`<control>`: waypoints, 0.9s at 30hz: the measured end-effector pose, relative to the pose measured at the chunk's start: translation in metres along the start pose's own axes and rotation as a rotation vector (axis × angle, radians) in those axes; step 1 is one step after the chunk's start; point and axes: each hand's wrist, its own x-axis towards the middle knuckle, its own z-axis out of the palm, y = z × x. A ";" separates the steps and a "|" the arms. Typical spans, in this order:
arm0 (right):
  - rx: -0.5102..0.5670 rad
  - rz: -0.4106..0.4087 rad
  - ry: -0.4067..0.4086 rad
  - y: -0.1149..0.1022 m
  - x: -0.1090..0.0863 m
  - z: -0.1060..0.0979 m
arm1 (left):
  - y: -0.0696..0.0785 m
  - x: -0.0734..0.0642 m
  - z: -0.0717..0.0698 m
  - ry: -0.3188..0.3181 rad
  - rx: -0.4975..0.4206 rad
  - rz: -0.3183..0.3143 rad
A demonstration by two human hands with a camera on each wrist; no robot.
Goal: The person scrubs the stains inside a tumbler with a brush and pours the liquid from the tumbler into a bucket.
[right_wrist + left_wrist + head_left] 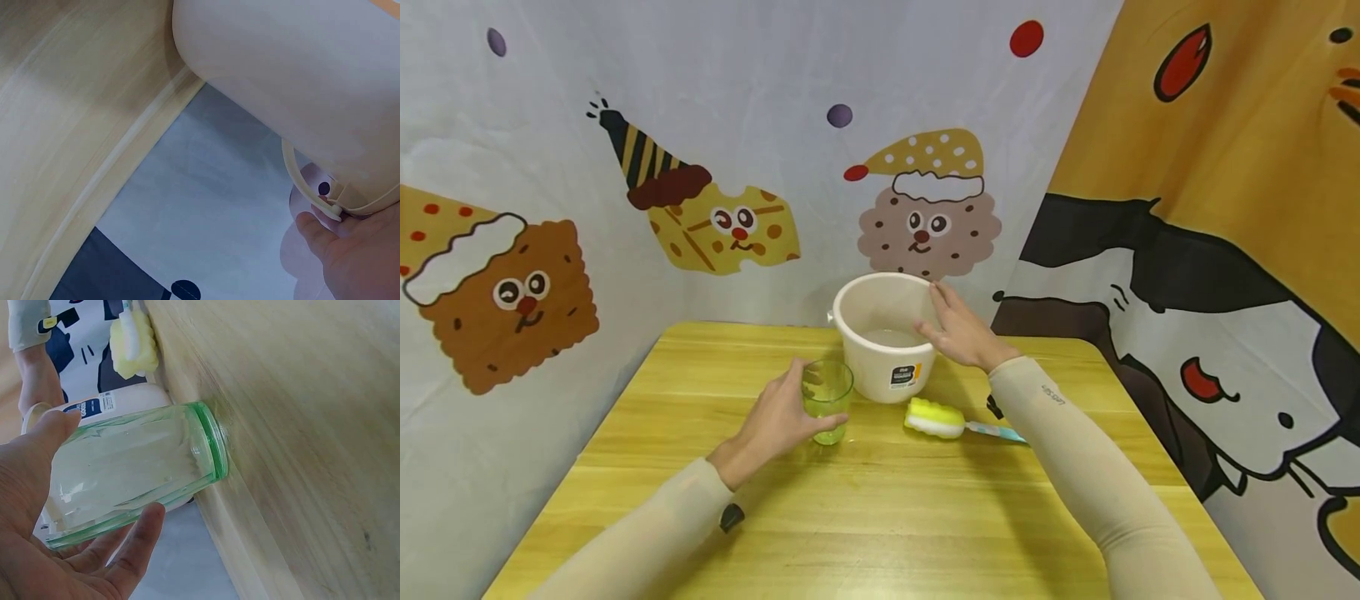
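Observation:
A clear green glass [827, 392] stands upright on the table, left of the bucket's front. My left hand [775, 421] holds it from the left, thumb on the near side and fingers round the far side; the left wrist view shows the glass [131, 469] between thumb and fingers. The white bucket [880, 371] stands upright at the back, with some liquid seen inside. My right hand [962, 329] grips its right rim, thumb over the inside; in the right wrist view, that hand [365, 253] is beside the handle joint, partly hidden by the bucket.
A sponge brush [936, 419] with a yellow and white head and light blue handle lies in front of the bucket, partly under the right forearm. The wooden table [865, 533] ends just behind the bucket, near a printed cloth backdrop [760, 75].

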 end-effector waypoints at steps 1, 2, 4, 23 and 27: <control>0.001 0.000 0.001 0.000 0.000 0.000 | 0.000 0.000 0.000 -0.002 -0.002 0.003; 0.001 0.001 0.002 0.000 0.000 0.000 | 0.000 0.001 0.000 -0.003 -0.002 0.004; 0.001 0.000 0.004 0.000 -0.001 0.000 | 0.000 0.001 0.000 -0.005 -0.003 0.005; 0.008 -0.019 0.105 0.007 -0.009 0.011 | -0.014 -0.006 -0.010 -0.020 0.027 -0.045; 0.019 0.006 0.138 0.011 -0.024 0.013 | -0.020 -0.008 -0.014 -0.021 0.011 -0.036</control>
